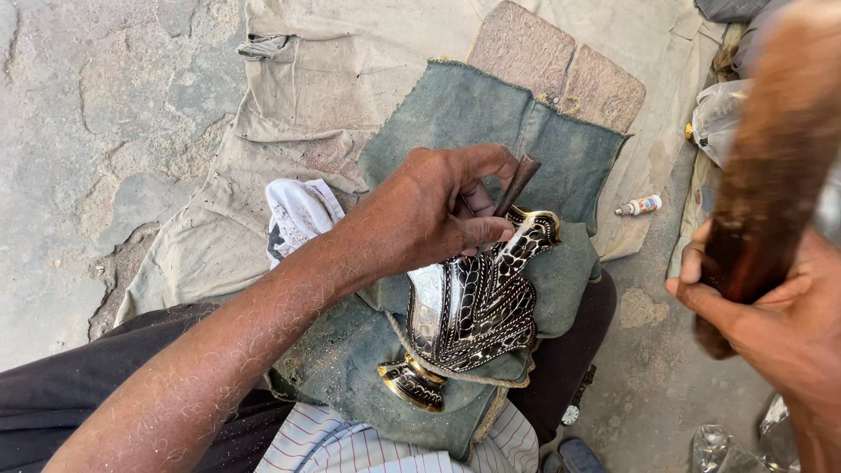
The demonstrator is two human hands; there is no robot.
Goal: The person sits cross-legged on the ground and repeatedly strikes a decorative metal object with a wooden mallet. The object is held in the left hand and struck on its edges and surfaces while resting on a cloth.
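Note:
A black and silver metal vase with a gold-coloured foot lies on its side on a green cloth pad over my lap. My left hand rests on the vase's upper part and pinches a thin brown metal punch, its tip set against the vase's neck. My right hand is raised at the right edge, gripping a thick brown wooden mallet that looks blurred.
A beige canvas sheet covers the stone ground. Two flat stone blocks lie behind the pad. A white rag sits left of my wrist. A small white bottle lies at the right, clear plastic at the bottom right.

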